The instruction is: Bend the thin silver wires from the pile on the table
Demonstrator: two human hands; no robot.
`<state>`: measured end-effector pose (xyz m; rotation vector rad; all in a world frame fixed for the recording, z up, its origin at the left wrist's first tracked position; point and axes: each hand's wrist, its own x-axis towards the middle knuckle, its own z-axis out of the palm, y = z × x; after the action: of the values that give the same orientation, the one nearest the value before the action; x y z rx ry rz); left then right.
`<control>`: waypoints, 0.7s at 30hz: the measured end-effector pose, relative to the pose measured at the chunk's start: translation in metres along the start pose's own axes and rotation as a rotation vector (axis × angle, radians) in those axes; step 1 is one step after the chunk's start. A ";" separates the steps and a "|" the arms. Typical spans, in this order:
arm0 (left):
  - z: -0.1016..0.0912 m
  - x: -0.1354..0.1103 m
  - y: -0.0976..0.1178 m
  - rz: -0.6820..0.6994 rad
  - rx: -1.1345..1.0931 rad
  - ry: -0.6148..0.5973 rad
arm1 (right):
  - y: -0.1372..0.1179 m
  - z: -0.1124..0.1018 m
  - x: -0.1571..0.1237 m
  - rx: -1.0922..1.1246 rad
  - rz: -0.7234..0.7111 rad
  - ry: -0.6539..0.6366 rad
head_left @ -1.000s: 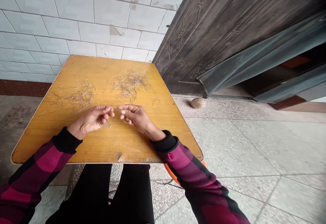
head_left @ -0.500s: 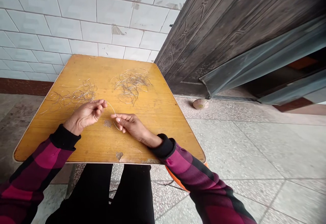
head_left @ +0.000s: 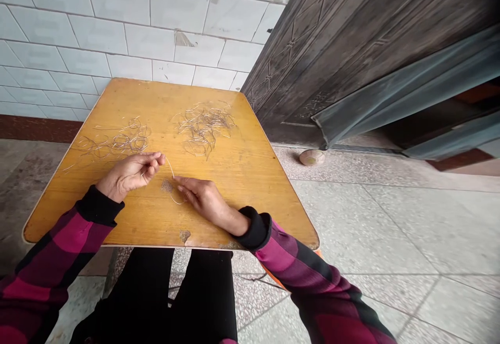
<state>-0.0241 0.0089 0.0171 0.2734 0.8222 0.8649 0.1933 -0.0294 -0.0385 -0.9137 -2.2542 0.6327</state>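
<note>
My left hand (head_left: 132,173) pinches a thin, silvery piece of wire (head_left: 170,166) between thumb and fingertips, above the left half of the table. The wire bends down toward my right hand (head_left: 207,200), whose index fingertip and thumb close on its middle. Below those fingers its free end curls to the right, just over the tabletop. A loose tangle of wires (head_left: 127,138) lies beyond my left hand. Farther right, past both hands, is a second, denser heap of wires (head_left: 205,125).
The yellow wooden table (head_left: 250,177) has chipped patches near its front edge. A white tiled wall (head_left: 136,39) rises behind it. To the right stand a dark carved door (head_left: 297,83) and a grey-green curtain (head_left: 363,109). A rounded stone-like object (head_left: 311,157) rests on the floor.
My right hand has turned more palm-down, its index finger now extended along the wire. The wire's lower end hangs more freely below it. My left hand keeps its pinch.
</note>
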 end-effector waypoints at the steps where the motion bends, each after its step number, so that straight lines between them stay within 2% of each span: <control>1: 0.000 0.001 0.000 -0.008 0.036 0.002 | 0.001 0.000 -0.001 -0.042 -0.035 -0.035; 8: -0.006 0.008 -0.010 -0.090 0.421 -0.077 | -0.003 -0.011 0.000 -0.222 -0.185 -0.305; 11: -0.008 0.011 -0.013 -0.131 0.515 -0.115 | -0.007 -0.016 0.001 -0.271 -0.216 -0.389; 17: -0.009 0.014 -0.014 -0.201 0.621 -0.204 | -0.008 -0.018 0.002 -0.291 -0.304 -0.462; 21: -0.008 0.012 -0.013 -0.200 0.678 -0.172 | -0.007 -0.018 0.001 -0.305 -0.305 -0.475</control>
<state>-0.0182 0.0093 -0.0013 0.8335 0.9435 0.3450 0.2019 -0.0300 -0.0211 -0.5705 -2.9028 0.4005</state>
